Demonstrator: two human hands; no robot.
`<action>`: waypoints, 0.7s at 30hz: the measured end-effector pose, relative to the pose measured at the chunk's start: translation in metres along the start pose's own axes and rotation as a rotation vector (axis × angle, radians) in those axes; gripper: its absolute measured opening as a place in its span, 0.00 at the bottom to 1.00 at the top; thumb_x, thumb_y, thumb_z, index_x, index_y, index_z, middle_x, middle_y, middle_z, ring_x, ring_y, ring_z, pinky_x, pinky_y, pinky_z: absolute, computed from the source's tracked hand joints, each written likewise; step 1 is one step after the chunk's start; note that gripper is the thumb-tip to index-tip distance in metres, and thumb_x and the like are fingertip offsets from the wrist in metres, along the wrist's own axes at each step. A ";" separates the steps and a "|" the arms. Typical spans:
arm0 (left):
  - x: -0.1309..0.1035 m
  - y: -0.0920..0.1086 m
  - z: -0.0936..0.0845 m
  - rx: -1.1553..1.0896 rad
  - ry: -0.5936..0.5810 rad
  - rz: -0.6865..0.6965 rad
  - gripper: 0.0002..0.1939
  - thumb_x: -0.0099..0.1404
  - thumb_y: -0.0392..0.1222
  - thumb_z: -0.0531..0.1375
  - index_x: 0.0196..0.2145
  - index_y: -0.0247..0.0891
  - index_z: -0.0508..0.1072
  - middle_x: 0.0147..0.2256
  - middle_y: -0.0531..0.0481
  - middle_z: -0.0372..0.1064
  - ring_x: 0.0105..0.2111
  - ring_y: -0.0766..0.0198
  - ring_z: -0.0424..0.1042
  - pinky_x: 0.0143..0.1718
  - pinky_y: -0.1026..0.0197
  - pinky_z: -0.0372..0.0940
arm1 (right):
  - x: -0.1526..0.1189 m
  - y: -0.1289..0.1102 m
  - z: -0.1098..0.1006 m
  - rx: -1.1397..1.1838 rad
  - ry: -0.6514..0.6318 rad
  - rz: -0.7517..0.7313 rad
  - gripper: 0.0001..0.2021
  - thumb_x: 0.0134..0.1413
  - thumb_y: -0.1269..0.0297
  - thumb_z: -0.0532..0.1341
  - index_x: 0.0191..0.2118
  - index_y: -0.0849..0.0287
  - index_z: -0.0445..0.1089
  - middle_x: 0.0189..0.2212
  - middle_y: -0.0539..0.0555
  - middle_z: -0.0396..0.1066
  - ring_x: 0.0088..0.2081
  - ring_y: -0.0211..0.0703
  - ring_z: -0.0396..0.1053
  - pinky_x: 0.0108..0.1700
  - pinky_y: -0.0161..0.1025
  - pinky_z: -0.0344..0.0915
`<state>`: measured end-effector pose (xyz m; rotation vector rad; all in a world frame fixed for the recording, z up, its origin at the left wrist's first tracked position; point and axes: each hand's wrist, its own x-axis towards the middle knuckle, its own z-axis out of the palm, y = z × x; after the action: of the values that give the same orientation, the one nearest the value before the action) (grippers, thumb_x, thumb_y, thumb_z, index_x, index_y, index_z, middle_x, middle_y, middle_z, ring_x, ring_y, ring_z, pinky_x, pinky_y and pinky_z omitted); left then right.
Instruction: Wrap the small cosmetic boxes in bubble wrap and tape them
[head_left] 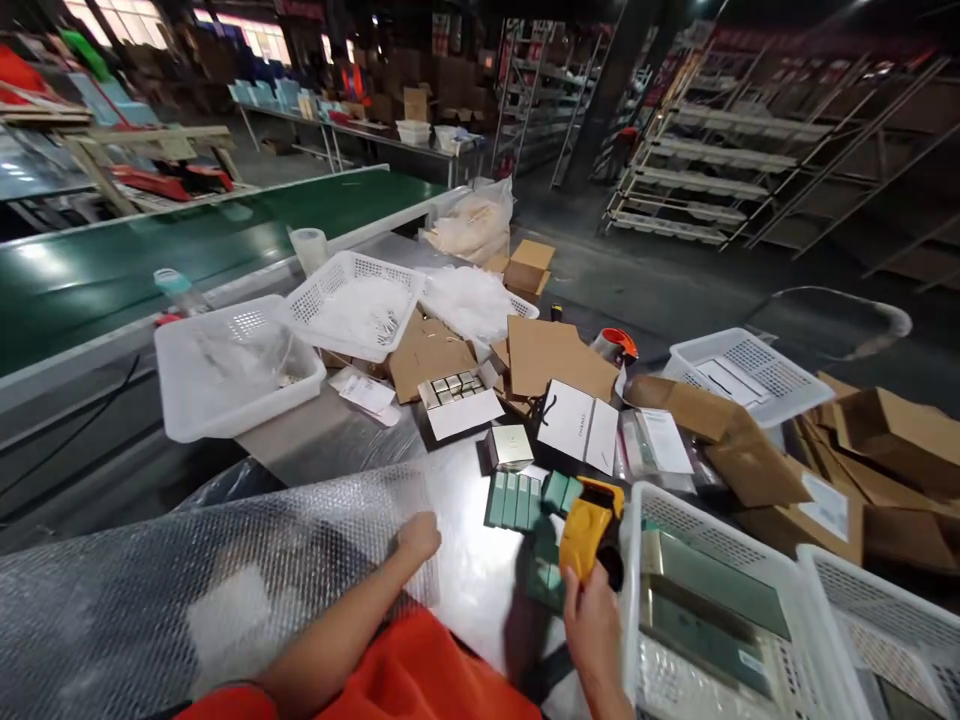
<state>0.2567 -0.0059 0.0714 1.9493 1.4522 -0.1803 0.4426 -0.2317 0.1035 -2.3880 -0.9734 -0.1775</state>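
My right hand (592,625) grips a yellow scanner (586,530) over the green boxes (514,500) on the worktop (465,570); its front hides some of them. My left hand (418,537) is curled on the bubble wrap (225,570), fingers tucked from view.

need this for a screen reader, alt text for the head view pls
A person's right hand holds a yellow handheld scanner over green boxes on a cluttered packing table, while the left hand rests on bubble wrap. White baskets and cardboard surround them.
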 end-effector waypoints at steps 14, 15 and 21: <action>0.007 0.023 0.015 -0.088 0.355 -0.016 0.12 0.68 0.35 0.53 0.38 0.38 0.77 0.60 0.39 0.64 0.61 0.52 0.64 0.59 0.50 0.60 | 0.160 -0.096 0.053 -0.304 -0.368 -0.414 0.09 0.64 0.74 0.50 0.41 0.62 0.67 0.33 0.59 0.73 0.38 0.49 0.72 0.43 0.42 0.58; 0.007 0.022 0.021 -0.070 0.310 -0.018 0.12 0.68 0.35 0.54 0.38 0.39 0.77 0.60 0.38 0.64 0.61 0.51 0.65 0.59 0.49 0.60 | 0.168 -0.104 0.060 -0.316 -0.382 -0.437 0.09 0.63 0.75 0.50 0.41 0.63 0.67 0.34 0.59 0.73 0.39 0.49 0.72 0.43 0.42 0.57; 0.000 -0.005 0.044 0.068 0.144 0.130 0.21 0.66 0.33 0.54 0.54 0.43 0.74 0.69 0.43 0.52 0.69 0.51 0.52 0.66 0.45 0.53 | 0.179 -0.110 0.091 -0.374 -0.448 -0.471 0.13 0.58 0.80 0.50 0.43 0.66 0.68 0.35 0.62 0.73 0.39 0.50 0.72 0.44 0.44 0.57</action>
<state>0.2647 -0.0317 0.0367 2.1424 1.4191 -0.0316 0.4907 -0.0100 0.1318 -2.5392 -1.8523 0.0109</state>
